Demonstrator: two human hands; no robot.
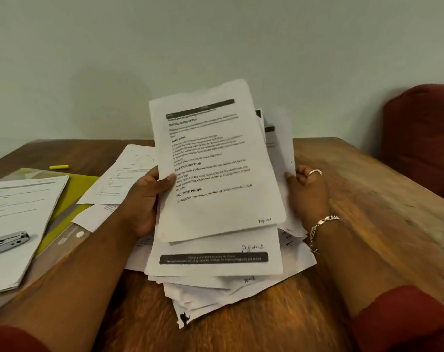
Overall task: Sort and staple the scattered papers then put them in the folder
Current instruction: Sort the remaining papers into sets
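Observation:
My left hand [146, 199] grips the left edge of a printed sheet [216, 161], raised and tilted above the table, thumb on its face. My right hand [307, 191] holds several more sheets [279, 138] behind it at their right edge. Under both hands lies a loose pile of papers [216, 273] on the wooden table [368, 199]. At the left, a sorted stack of papers [18, 224] rests on a yellow-green folder [73, 191]. A silver stapler [6, 241] lies on that stack.
A yellow highlighter [59, 166] lies near the table's far left edge. A lone sheet [119, 179] rests beyond my left hand. A dark red cushioned seat [424, 138] stands at the right beside the table. The wall is close behind.

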